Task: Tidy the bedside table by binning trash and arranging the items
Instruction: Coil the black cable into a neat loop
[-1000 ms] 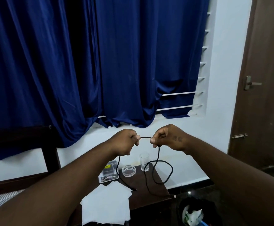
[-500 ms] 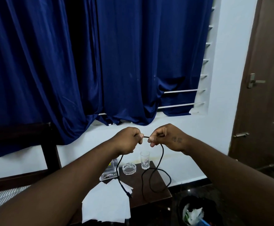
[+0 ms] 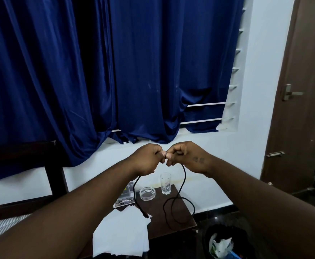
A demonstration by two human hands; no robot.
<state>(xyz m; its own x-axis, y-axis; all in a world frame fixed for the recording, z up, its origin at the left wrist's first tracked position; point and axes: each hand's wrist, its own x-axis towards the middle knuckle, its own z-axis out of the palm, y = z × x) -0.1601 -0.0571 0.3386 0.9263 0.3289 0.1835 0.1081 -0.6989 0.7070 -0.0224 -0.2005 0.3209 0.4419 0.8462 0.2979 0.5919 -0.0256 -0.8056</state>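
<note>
Hanging across the wall was a blue curtain point(image 3: 115, 71). Below it stood the bedside table point(image 3: 160, 217), a bin point(image 3: 209, 238) beside it and white papers point(image 3: 123, 234) on its near edge. Above it the left hand point(image 3: 147, 159) and right hand point(image 3: 186, 156) met, fingers curled, both pinching a black cable point(image 3: 182, 186) that dangled in loops over the table, near an ashtray point(image 3: 147, 193) and glass point(image 3: 165, 183).

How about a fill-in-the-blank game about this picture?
1. The left hand and right hand pinch a black ____ above the bedside table.
2. The drinking glass stands just to the ____ of the ashtray.
3. The curtain is dark ____.
Missing words: cable; right; blue.
</note>
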